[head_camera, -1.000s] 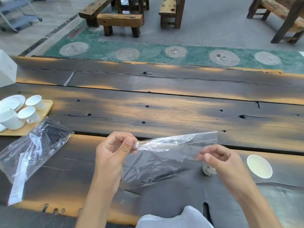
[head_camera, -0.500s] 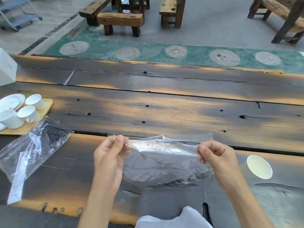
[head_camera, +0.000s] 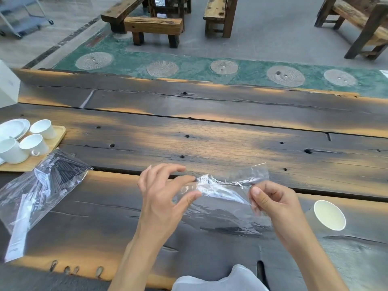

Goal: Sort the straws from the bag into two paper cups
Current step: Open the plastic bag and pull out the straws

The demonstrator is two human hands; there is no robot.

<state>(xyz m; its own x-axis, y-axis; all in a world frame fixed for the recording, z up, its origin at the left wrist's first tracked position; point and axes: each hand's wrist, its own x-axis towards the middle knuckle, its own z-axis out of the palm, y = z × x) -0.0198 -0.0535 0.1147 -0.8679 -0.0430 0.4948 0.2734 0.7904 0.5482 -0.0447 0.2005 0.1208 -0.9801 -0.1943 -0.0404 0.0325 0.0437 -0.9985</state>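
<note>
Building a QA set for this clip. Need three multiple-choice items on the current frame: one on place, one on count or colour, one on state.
1. Where does the second bag, full of black straws, lie?
A. on the table left of the hands
B. inside the paper cup
C. on the far bench

2. How many paper cups can be seen?
A. three
B. one
C. none

3. How does the right hand meet the clear bag?
A. flat on top of it
B. apart from it
C. pinching its top edge

Answers:
1 A: the bag lies on the table beside the wooden tray of white ceramic cups.
2 B: only one paper cup shows, right of the right hand.
3 C: thumb and fingers curl round the crumpled edge, while the left hand has spread fingers at the other end.
</note>
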